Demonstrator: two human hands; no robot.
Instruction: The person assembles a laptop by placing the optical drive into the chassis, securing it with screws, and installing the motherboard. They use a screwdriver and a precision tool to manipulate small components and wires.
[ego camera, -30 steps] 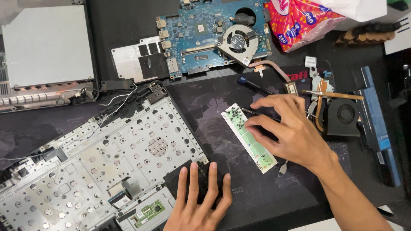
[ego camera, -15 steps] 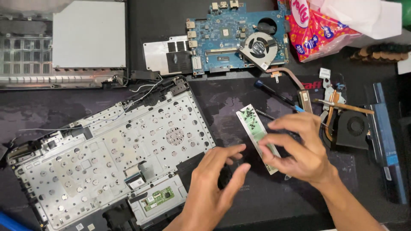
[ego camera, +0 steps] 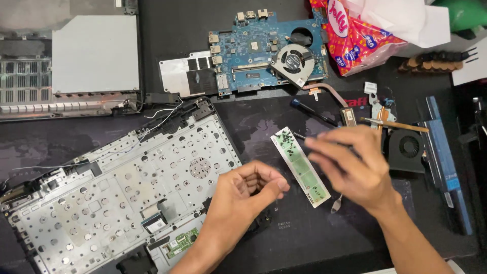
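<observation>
The laptop lies well stripped, motherboard (ego camera: 258, 48) and keyboard frame (ego camera: 116, 187) out, while the left hand (ego camera: 243, 195) curls its fingers seemingly on nothing and the right hand (ego camera: 352, 165), fingers loosely spread and blurred, hovers beside the green strip (ego camera: 300, 166).

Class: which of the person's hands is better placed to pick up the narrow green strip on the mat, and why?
Probably the right hand: it hovers open beside the green strip, fingers towards it. The left hand is curled, lower, nearer the keyboard frame.
</observation>
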